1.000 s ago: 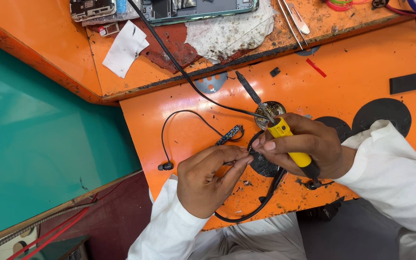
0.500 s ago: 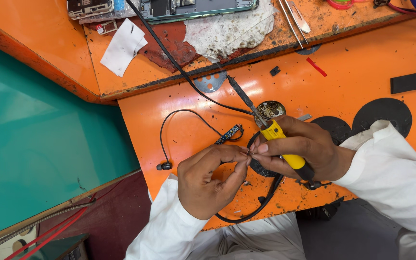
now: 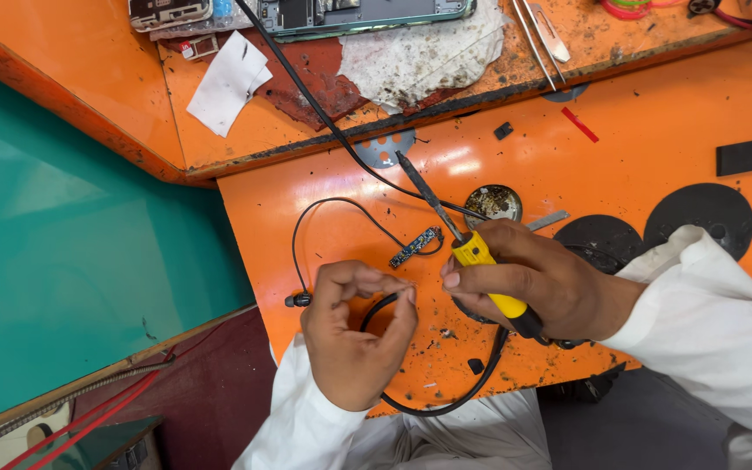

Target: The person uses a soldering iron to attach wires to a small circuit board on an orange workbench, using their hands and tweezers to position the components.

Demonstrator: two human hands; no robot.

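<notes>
- The right hand (image 3: 541, 283) is wrapped around the yellow handle of a soldering iron (image 3: 467, 244), its dark tip angled up and to the left over the orange tabletop (image 3: 654, 122).
- The left hand (image 3: 354, 335) is curled narrow, fingertips pinched together on a thin black wire (image 3: 306, 218); whatever sits between the fingertips is too small to make out.
- The wire loops from a small strip circuit board (image 3: 415, 247), which lies just left of the iron's shaft, round to a dark earbud (image 3: 298, 300) beside the left hand.
- A round tin (image 3: 493, 203) sits just above the right hand, near the iron's shaft.
- A thicker black cable (image 3: 446, 402) curves below both hands.
- On the raised ledge behind lie a stained white cloth (image 3: 419, 52), a scrap of white paper (image 3: 228, 83), tweezers (image 3: 541, 30) and an opened phone (image 3: 367, 13).
</notes>
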